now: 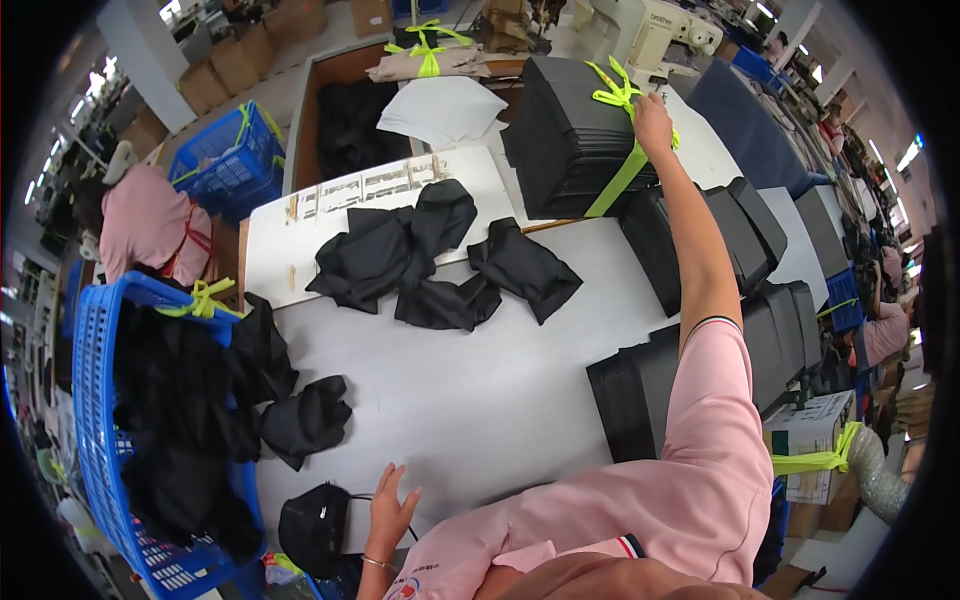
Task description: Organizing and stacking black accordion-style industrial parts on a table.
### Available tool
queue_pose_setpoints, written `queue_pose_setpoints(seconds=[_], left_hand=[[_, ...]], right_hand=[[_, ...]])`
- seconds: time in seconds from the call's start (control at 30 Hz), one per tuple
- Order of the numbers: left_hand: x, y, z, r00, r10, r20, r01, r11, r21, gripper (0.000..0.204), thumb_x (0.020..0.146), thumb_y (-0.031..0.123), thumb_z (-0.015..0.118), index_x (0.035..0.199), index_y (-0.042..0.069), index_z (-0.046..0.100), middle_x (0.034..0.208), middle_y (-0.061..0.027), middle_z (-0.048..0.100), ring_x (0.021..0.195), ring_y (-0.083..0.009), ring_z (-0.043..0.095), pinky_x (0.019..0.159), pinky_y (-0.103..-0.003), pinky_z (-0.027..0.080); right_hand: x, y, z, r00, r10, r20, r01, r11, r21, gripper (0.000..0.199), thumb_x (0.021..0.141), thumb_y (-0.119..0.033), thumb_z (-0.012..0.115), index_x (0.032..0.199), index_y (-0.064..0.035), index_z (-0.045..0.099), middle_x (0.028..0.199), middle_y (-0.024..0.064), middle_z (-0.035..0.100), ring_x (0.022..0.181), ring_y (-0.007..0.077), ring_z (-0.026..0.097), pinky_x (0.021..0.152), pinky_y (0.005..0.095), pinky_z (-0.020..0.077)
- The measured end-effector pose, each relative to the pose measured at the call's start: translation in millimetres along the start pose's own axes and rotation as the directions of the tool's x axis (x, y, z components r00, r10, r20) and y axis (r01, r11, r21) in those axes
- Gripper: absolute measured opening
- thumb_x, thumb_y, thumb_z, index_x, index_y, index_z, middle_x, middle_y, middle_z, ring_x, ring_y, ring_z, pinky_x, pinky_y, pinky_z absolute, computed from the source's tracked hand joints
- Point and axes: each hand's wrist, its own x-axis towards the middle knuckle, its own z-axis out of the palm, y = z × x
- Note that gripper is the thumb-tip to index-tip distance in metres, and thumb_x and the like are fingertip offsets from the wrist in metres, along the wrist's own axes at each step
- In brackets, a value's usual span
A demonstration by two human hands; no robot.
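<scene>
My right arm stretches across the table to a tall stack of black panels (565,135), tied round with a yellow-green fabric strip (620,182). My right hand (653,125) is closed on that strip beside its knot, at the stack's upper right edge. Close to my body, my left hand (390,515) is held above the table's front with its fingers apart and nothing in them. Left of it lies a small black zippered pouch (313,530), with a thin dark cord by it. Several crumpled black fabric pieces (370,255) lie across the middle of the white table (450,400).
A blue crate (95,380) heaped with black pieces stands at the left. More black panel stacks (720,235) line the right side. White sheets (440,108) and a sewing machine (650,35) are at the back. Another person (155,220) sits at the far left.
</scene>
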Motion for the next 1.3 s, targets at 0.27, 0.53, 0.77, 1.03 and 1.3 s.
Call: queue_pose_setpoints(seconds=[0.27, 0.53, 0.77, 1.03, 1.3], left_hand=[[31, 16, 9, 0.999, 0.035, 0.012, -0.035, 0.999, -0.017, 0.056, 0.091, 0.024, 0.077, 0.137, 0.000, 0.058, 0.145, -0.0294, 0.056, 0.132, -0.0449, 0.056, 0.109, -0.046, 0.047], [64, 40, 2, 0.995, 0.096, 0.005, -0.096, 0.995, -0.028, 0.054, 0.092, 0.023, 0.076, 0.138, 0.001, 0.058, 0.145, -0.0287, 0.056, 0.129, -0.0451, 0.058, 0.107, -0.045, 0.049], [85, 76, 2, 0.986, 0.166, 0.036, -0.163, 0.985, -0.062, 0.053, 0.093, 0.022, 0.076, 0.139, 0.003, 0.058, 0.147, -0.0252, 0.055, 0.128, -0.0422, 0.060, 0.104, -0.042, 0.051], [116, 116, -1, 0.959, 0.247, 0.137, -0.236, 0.967, -0.093, 0.054, 0.093, 0.023, 0.075, 0.140, 0.003, 0.057, 0.148, -0.0235, 0.055, 0.131, -0.0418, 0.058, 0.108, -0.042, 0.049], [286, 284, -20, 0.661, 0.749, 0.043, -0.749, 0.662, -0.030, 0.058, 0.096, 0.024, 0.073, 0.147, 0.006, 0.053, 0.160, -0.0175, 0.044, 0.148, -0.0358, 0.042, 0.120, -0.043, 0.037]], right_hand=[[16, 30, 18, 0.963, 0.155, 0.219, -0.192, 0.968, 0.159, 0.025, 0.093, -0.027, 0.067, 0.097, -0.0041, 0.077, 0.099, 0.0159, 0.076, 0.095, 0.0325, 0.072, 0.087, 0.0411, 0.0542], [14, 26, 5, 0.927, 0.223, 0.303, -0.335, 0.854, 0.398, 0.024, 0.094, -0.021, 0.066, 0.100, 0.0002, 0.075, 0.093, 0.0083, 0.076, 0.087, 0.0170, 0.068, 0.080, 0.0318, 0.0524], [27, 42, 6, 0.901, 0.169, 0.399, -0.322, 0.878, 0.355, 0.029, 0.096, -0.016, 0.068, 0.121, -0.0021, 0.075, 0.101, 0.0097, 0.076, 0.094, 0.0159, 0.069, 0.083, 0.0306, 0.0536], [16, 31, -26, 0.587, 0.194, 0.786, -0.802, 0.272, 0.532, 0.052, 0.097, -0.006, 0.066, 0.147, 0.0014, 0.051, 0.111, 0.0089, 0.073, 0.094, 0.0169, 0.072, 0.083, 0.0307, 0.0594], [-5, 33, -24, 0.710, -0.001, 0.704, -0.688, 0.210, 0.694, 0.013, 0.099, -0.007, 0.062, 0.108, -0.0062, 0.072, 0.098, -0.0006, 0.070, 0.083, 0.0097, 0.065, 0.078, 0.0245, 0.0533]])
